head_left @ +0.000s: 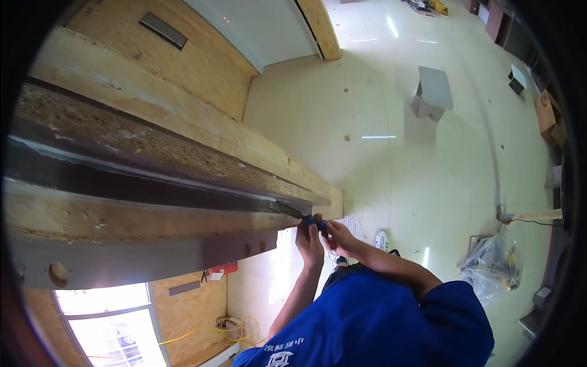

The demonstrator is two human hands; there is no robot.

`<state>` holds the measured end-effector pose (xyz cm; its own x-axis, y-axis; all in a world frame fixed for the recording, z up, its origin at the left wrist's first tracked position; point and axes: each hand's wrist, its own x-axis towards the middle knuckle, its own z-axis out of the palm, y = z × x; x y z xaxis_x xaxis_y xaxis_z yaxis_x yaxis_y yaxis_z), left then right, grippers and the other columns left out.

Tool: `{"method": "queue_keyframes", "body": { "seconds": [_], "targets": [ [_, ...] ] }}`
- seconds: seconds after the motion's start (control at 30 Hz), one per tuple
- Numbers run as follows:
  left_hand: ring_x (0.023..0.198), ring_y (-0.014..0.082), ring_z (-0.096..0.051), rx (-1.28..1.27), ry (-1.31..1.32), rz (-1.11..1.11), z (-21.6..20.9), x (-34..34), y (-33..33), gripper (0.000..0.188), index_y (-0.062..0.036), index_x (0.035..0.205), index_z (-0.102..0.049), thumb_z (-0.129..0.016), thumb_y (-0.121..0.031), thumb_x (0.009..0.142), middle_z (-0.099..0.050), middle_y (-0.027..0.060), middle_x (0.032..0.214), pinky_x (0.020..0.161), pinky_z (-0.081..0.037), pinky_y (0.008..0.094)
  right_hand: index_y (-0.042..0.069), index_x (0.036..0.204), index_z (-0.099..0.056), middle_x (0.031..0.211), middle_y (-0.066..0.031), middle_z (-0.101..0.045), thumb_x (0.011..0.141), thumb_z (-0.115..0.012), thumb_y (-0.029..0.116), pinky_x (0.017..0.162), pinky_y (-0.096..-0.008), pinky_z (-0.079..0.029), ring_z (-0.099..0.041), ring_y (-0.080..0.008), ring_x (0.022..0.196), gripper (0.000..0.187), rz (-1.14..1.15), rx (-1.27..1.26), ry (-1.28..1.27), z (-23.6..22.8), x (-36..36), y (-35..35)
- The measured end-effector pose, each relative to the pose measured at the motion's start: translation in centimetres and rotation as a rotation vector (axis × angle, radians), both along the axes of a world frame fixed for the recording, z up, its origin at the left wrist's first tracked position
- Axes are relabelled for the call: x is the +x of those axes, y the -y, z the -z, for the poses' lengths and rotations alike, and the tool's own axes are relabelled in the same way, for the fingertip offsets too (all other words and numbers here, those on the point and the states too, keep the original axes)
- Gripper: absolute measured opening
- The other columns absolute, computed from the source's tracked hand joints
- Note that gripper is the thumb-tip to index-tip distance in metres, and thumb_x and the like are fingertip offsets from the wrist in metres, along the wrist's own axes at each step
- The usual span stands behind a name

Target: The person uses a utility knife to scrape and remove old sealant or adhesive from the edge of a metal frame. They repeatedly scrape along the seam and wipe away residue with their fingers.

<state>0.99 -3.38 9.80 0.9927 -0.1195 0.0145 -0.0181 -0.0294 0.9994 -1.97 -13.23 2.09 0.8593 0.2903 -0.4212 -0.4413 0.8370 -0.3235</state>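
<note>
Evidently, you held the blue-handled tool (297, 213) with both hands: your left hand (310, 246) was closed around its handle, and your right hand (343, 238) gripped the handle's end, though the exact finger placement was too small to make out. The tool's flat blade reached into the end of the dark channel (153, 184) between wooden boards. A grey stool (435, 85) stood well apart on the pale floor (379, 177).

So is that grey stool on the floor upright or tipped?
Upright: the grey stool shows its flat seat on top, legs beneath.
</note>
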Motion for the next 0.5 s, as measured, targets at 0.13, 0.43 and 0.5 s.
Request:
{"method": "queue_keyframes", "body": {
  "seconds": [0.13, 0.43, 0.5],
  "targets": [
    [0.104, 0.0200, -0.059, 0.047, -0.054, -0.024, 0.0, -0.1, 0.5, 0.032, 0.0046, 0.118, -0.051, -0.047, -0.022, 0.101, -0.062, 0.0150, 0.115, 0.093, -0.045, 0.0318, 0.015, 0.103, -0.051, 0.080, 0.0000, -0.051, 0.095, -0.057, 0.038, 0.047, -0.0244, -0.030, -0.039, -0.0084, 0.055, 0.025, 0.033, 0.018, 0.057, 2.3, 0.6, -0.2],
    [0.101, 0.0163, -0.059, -0.109, -0.092, -0.067, 0.0, -0.8, 0.4, 0.031, 0.0039, 0.119, -0.054, -0.049, -0.020, 0.100, -0.063, 0.0124, 0.115, 0.091, -0.045, 0.0291, 0.016, 0.098, -0.049, 0.081, 0.0008, -0.051, 0.096, -0.057, 0.036, 0.050, -0.0245, -0.033, -0.041, -0.0078, 0.056, 0.021, 0.009, 0.064, 0.026, 0.4, -0.1, 0.1],
    [0.098, 0.0158, -0.059, -0.095, -0.046, -0.084, 1.0, -0.2, 0.3, 0.031, 0.0037, 0.118, -0.055, -0.049, -0.022, 0.100, -0.063, 0.0121, 0.113, 0.088, -0.046, 0.0285, 0.016, 0.099, -0.049, 0.082, 0.0006, -0.051, 0.096, -0.057, 0.036, 0.050, -0.0246, -0.034, -0.042, -0.0080, 0.057, 0.021, 0.014, -0.008, 0.013, 1.0, 0.5, -0.2]
  ]
}}
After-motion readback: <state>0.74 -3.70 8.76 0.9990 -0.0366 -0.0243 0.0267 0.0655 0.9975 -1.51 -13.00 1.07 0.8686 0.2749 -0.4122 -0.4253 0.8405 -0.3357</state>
